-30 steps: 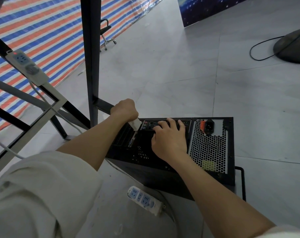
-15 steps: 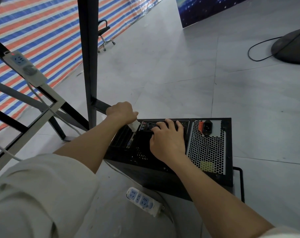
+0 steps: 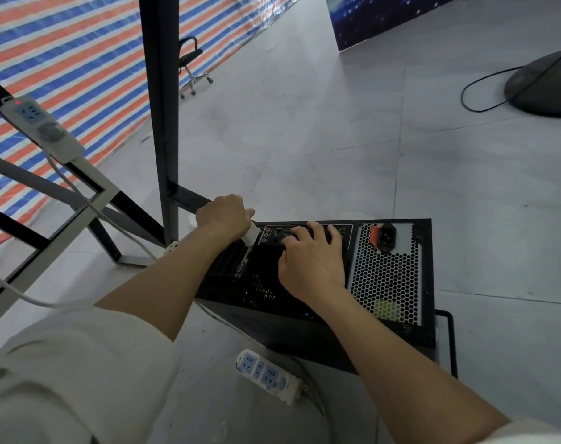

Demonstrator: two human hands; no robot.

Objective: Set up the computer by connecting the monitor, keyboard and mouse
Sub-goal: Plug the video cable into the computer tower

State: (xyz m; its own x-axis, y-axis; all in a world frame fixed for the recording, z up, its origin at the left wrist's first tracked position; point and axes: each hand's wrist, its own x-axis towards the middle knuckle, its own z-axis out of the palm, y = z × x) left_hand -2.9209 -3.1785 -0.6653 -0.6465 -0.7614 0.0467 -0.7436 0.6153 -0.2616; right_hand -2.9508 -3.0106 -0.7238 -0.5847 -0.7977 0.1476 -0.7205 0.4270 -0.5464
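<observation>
The computer case (image 3: 321, 280) lies on the grey tiled floor with its rear panel facing up toward the camera, just right of a black metal table leg (image 3: 159, 116). Its panel holds a row of ports along the far edge, coloured audio jacks (image 3: 265, 234) at the left end of that row, a blue VGA socket (image 3: 239, 268) lower left, and a honeycomb power-supply grille (image 3: 385, 274) on the right with an empty black power inlet (image 3: 387, 236) beside an orange switch. The left hand (image 3: 224, 217) is curled tight around a white plug (image 3: 252, 236), whose tip sits at the panel's left edge next to the audio jacks. The right hand (image 3: 311, 261) rests on the panel with fingers bent over the port row; whether they pinch anything I cannot tell. A white power strip (image 3: 269, 374) lies on the floor just in front of the case, its sockets empty. Another power strip (image 3: 42, 128) is fixed to the table frame at left. A dark round base (image 3: 542, 88) with a black cable sits far right.
</observation>
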